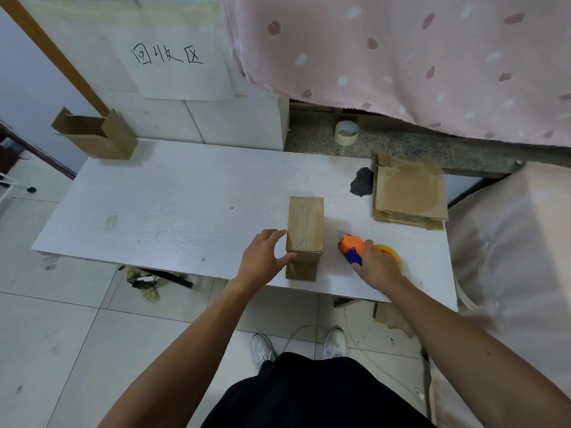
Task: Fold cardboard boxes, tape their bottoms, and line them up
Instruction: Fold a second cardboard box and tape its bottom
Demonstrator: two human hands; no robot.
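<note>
A small brown cardboard box (305, 233) stands on the white wood-grain desk (173, 208), near the front edge and right of the middle. It is folded into a tall, narrow block with its closed flaps facing up; a strip of clear tape runs lengthwise along the top seam and shows as a faint glossy, wrinkled line. The near end of the box looks slightly creased where the tape folds over its edge.

The left hand (262, 261) sits at the box's left side with fingers spread wide, thumb and fingertips touching or just at the near left corner, not closed around it. The right hand (375, 267) rests on the desk just right of the box, wrapped around an orange and blue handheld tape dispenser (352, 247) whose yellow-green roll shows behind the knuckles. The dispenser's nose points toward the box but lies apart from it.

At the desk's right rear lies a stack of flat, unfolded brown cardboard sheets (408, 193), with a dark grey patch (362, 182) on the desk surface beside it. At the far left corner stands another brown cardboard box with open flaps raised (95, 135). A roll of pale tape (346, 132) sits on the speckled stone ledge (417, 143) behind the desk, under a pink patterned cloth (401, 57).
</note>
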